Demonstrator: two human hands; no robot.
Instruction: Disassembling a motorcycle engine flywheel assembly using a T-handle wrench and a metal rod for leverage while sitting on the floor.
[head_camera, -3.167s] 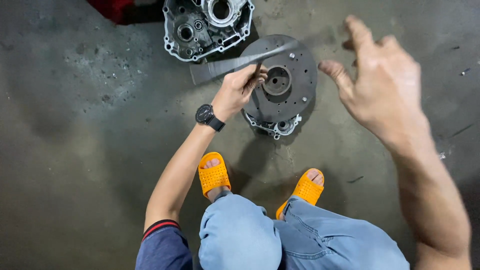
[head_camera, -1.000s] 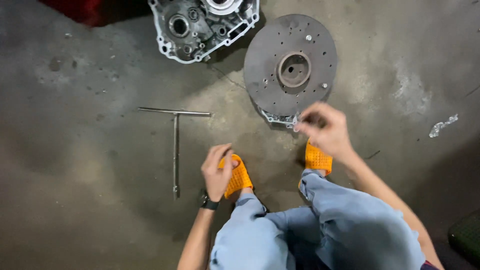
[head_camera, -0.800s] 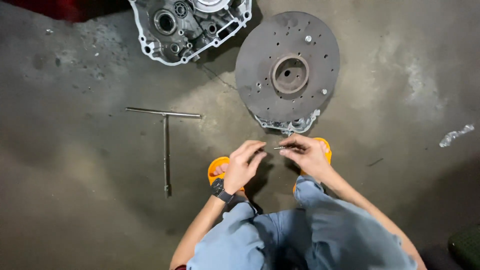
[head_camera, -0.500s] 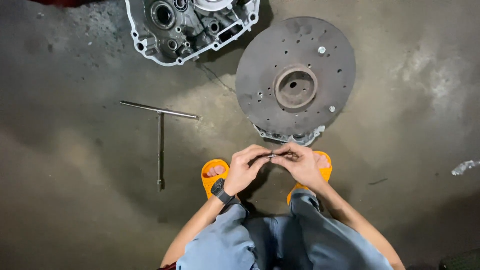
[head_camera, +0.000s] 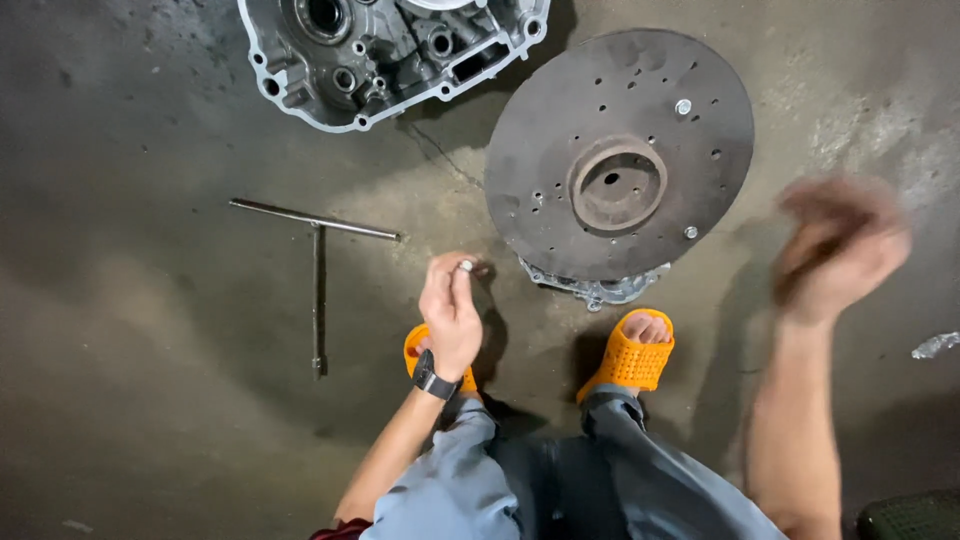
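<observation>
Two hands, parted since half a second ago: left hand (head_camera: 450, 315) now alone pinches small metal piece (head_camera: 465, 266) near round plate (head_camera: 620, 155); right hand (head_camera: 838, 250) lifted away, blurred, grip indeterminable.

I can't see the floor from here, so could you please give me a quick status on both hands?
Left hand pinching a small silvery part at its fingertips. Right hand raised, blurred, grip unclear. T-handle wrench lies untouched on floor; round disc ahead.

This looks like a repair workshop. The gray concrete floor (head_camera: 150, 420) is dirty and stained. Metal engine parts lie on it: an engine case (head_camera: 390, 50), a big round plate (head_camera: 620, 150), and a T-shaped wrench (head_camera: 317, 280).
</observation>
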